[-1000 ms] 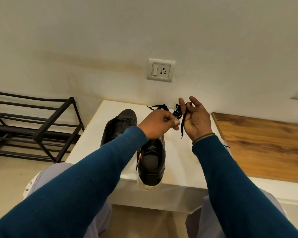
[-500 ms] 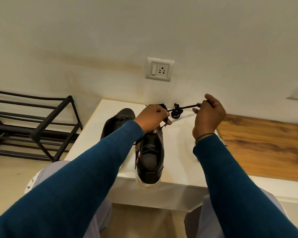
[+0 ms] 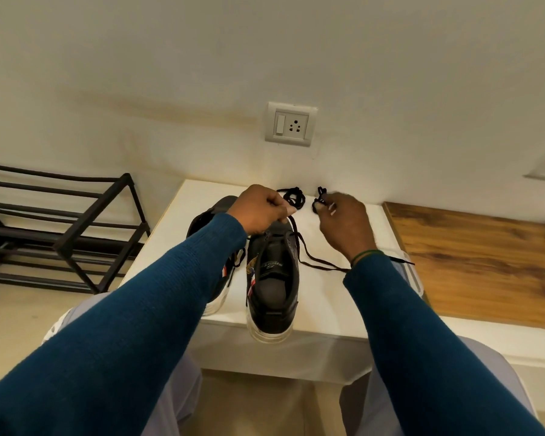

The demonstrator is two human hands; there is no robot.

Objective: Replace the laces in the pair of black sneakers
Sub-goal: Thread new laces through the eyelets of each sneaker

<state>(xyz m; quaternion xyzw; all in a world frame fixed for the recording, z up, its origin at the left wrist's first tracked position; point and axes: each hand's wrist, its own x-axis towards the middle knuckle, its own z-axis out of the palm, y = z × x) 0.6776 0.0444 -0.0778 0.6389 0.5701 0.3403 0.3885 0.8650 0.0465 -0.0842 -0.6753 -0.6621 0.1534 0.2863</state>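
A person's blue-sleeved left forearm hides most of one black sneaker (image 3: 213,214) on a white table (image 3: 324,294), leaving only its toe and a strip of its side showing. The second sneaker (image 3: 272,278) lies in plain view just beside it, toe toward the far edge and heel hanging over the near edge. Above that shoe's front, the left hand (image 3: 263,209) is curled, thumb and fingers pinching a black lace (image 3: 315,265) that drops across the shoe, trails over the table and vanishes under the right wrist. The right hand (image 3: 343,226), near the table's far edge, nips a small knotted clump (image 3: 319,199) of black lace at its fingertips. The clump is blurred, and whether it joins the trailing lace cannot be told. A loose coil of lace (image 3: 293,196) rests at the far edge between the two hands. A black shoe rack (image 3: 76,221) and a wooden top (image 3: 485,256) are cut off at the sides; a wall socket (image 3: 291,124) sits above.
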